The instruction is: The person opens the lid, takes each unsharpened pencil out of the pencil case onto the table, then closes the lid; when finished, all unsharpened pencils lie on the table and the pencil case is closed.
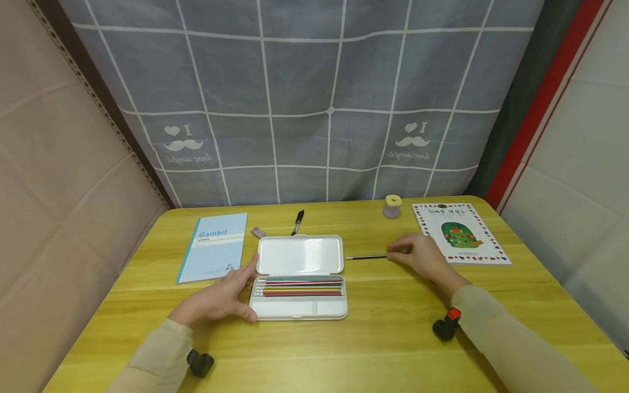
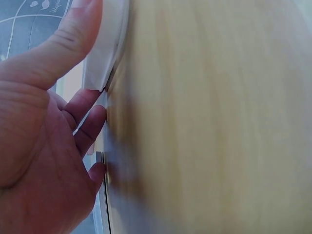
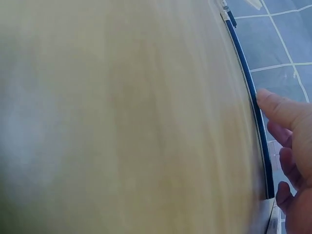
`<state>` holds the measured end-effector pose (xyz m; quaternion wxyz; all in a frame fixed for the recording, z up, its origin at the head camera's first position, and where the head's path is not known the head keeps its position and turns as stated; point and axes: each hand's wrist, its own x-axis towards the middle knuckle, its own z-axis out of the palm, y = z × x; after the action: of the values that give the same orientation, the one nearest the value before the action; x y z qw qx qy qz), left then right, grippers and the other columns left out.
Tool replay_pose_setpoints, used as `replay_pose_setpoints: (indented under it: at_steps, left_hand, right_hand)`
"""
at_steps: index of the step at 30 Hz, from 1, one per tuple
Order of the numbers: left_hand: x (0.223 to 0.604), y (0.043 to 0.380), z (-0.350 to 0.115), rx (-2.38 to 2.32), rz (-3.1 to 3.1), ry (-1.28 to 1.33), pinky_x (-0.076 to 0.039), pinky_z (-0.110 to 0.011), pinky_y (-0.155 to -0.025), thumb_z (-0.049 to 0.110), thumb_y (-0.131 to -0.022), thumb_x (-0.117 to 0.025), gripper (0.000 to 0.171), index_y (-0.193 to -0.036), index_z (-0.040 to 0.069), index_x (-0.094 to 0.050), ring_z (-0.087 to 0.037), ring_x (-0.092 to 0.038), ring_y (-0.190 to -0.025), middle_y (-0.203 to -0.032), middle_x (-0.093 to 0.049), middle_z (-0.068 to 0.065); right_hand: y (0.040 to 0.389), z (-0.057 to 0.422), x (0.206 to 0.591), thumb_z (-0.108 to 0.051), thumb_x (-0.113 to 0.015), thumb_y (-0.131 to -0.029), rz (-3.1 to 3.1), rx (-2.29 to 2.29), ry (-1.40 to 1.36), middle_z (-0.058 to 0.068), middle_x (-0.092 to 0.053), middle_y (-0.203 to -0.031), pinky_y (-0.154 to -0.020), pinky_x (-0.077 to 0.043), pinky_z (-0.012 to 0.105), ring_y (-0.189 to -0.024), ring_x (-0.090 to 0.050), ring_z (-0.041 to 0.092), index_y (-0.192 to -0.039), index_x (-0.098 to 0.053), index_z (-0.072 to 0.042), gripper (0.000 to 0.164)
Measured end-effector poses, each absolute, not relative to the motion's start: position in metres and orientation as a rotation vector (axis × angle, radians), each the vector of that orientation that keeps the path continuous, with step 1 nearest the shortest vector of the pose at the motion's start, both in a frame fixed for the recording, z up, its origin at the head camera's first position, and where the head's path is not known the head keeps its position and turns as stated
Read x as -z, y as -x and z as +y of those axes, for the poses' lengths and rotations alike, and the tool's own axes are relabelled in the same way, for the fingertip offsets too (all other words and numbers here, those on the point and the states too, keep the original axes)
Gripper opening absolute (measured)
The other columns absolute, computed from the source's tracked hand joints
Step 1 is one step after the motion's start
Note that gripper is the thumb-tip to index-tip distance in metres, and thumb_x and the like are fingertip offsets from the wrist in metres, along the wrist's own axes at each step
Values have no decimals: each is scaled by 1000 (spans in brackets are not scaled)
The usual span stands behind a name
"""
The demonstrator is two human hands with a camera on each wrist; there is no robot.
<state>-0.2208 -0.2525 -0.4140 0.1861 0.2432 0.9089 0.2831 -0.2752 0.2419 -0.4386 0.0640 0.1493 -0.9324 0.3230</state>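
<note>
A white pencil case (image 1: 290,310) lies with its lid raised at the back, a row of several coloured pencils (image 1: 300,286) inside. My left hand (image 1: 221,297) holds the case at its left end, thumb at the front corner and fingers along the side. In the left wrist view, thumb and fingers straddle the corner of the case (image 2: 105,53). Right of the case, a dark pencil (image 1: 366,257) points its tip end or cap leftward, low over the table. My right hand (image 1: 422,256) pinches its right part; the right wrist view shows the thumb against the dark blue pencil (image 3: 245,63).
A blue notebook (image 1: 216,248) lies left of the case. Behind the lid are a small eraser (image 1: 258,233) and a black pen (image 1: 297,222). A thread spool (image 1: 392,207) stands at the back, left of a white picture book (image 1: 462,232). A grey curtain hangs behind the table.
</note>
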Motion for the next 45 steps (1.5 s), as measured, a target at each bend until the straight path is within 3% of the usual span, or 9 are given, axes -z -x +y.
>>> replay_pose_setpoints:
  at_steps: [4,9,13,16,20,28,35,41,45]
  left_hand:
    - [415,220,-254,-800,2558,-691,-18,-74,-112,47,-76,-88,138,-167,5,6,-39,-40,-139,-147,-57,-3]
    - [415,220,-255,-802,2550,-688,-13,-75,-114,49,-77,-87,137,-167,6,7,-42,-36,-143,-148,-56,-4]
    - [416,220,-256,-799,2537,-698,-7,-76,-115,51,-80,-86,136,-167,7,9,-50,-24,-150,-152,-54,-6]
    - [416,220,-257,-784,2536,-706,-4,-77,-115,52,-80,-85,136,-167,8,10,-54,-15,-153,-155,-52,-6]
    - [416,220,-258,-781,2537,-703,-3,-78,-115,52,-80,-85,136,-167,9,11,-53,-15,-153,-156,-51,-5]
    - [414,219,-257,-789,2529,-694,-2,-79,-114,53,-81,-84,135,-167,8,10,-55,-12,-153,-158,-49,-9]
    - [413,218,-257,-787,2533,-691,-1,-78,-115,53,-81,-84,134,-167,7,9,-57,-8,-153,-159,-49,-8]
    - [413,217,-258,-785,2528,-675,1,-79,-114,52,-81,-84,134,-167,8,9,-60,-4,-152,-160,-46,-11]
    - [412,218,-257,-787,2529,-684,2,-79,-114,53,-81,-84,134,-167,8,9,-61,-2,-151,-162,-44,-12]
  right_hand:
    - [274,241,439,-18,-87,-87,-2752,-969,-434,6,-78,-104,-89,-56,49,-101,-71,28,-102,-85,-13,16]
    - [271,234,437,-18,-88,-86,-2696,-977,-435,8,-77,-107,-79,-53,38,-94,-67,24,-107,-84,-10,23]
    - [265,220,431,-17,-88,-86,-2668,-1020,-416,8,-78,-111,-81,-55,40,-95,-69,25,-112,-82,-9,28]
    - [259,204,424,-18,-87,-88,-2663,-1064,-405,5,-79,-110,-82,-55,41,-96,-70,25,-112,-82,-9,26]
    - [248,179,414,-21,-87,-88,-2684,-1139,-425,-1,-80,-106,-77,-54,33,-92,-68,23,-109,-83,-12,24]
    - [231,129,409,-20,-86,-87,-2709,-1265,-668,-10,-79,-94,-79,-53,32,-86,-66,15,-100,-85,-15,14]
    - [226,95,416,-19,-88,-86,-2757,-1256,-832,-11,-77,-87,-57,-45,22,-62,-54,3,-98,-85,-16,13]
    - [224,82,423,-23,-91,-82,-2795,-1052,-822,-10,-79,-93,-74,-52,27,-83,-67,6,-98,-86,-20,17]
    - [223,77,424,-26,-92,-82,-2845,-939,-756,-11,-78,-93,-73,-50,28,-84,-62,9,-99,-86,-23,18]
